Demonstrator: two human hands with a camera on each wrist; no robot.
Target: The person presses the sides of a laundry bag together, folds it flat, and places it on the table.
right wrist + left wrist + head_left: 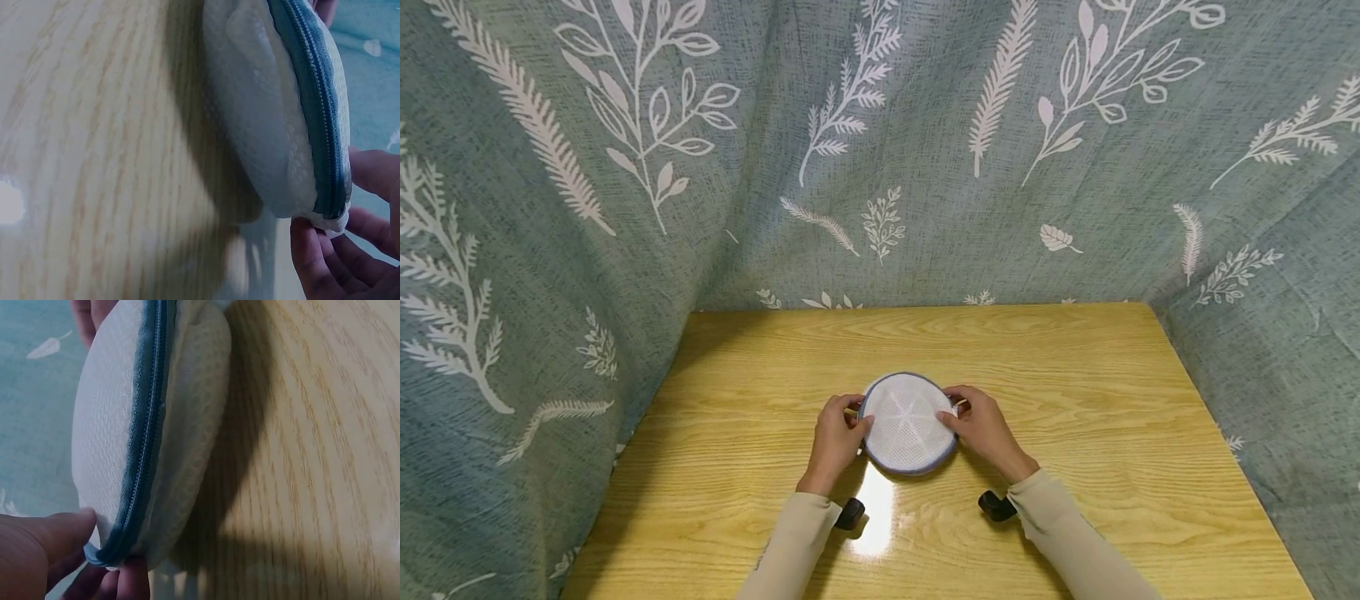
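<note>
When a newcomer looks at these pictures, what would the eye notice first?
Probably the round white mesh pouch, with its blue zipper, held between the left hand and the right hand in the head view's lower middle. The blue-green curtain with white leaf patterns would likely come next, rising behind the wooden table.
</note>
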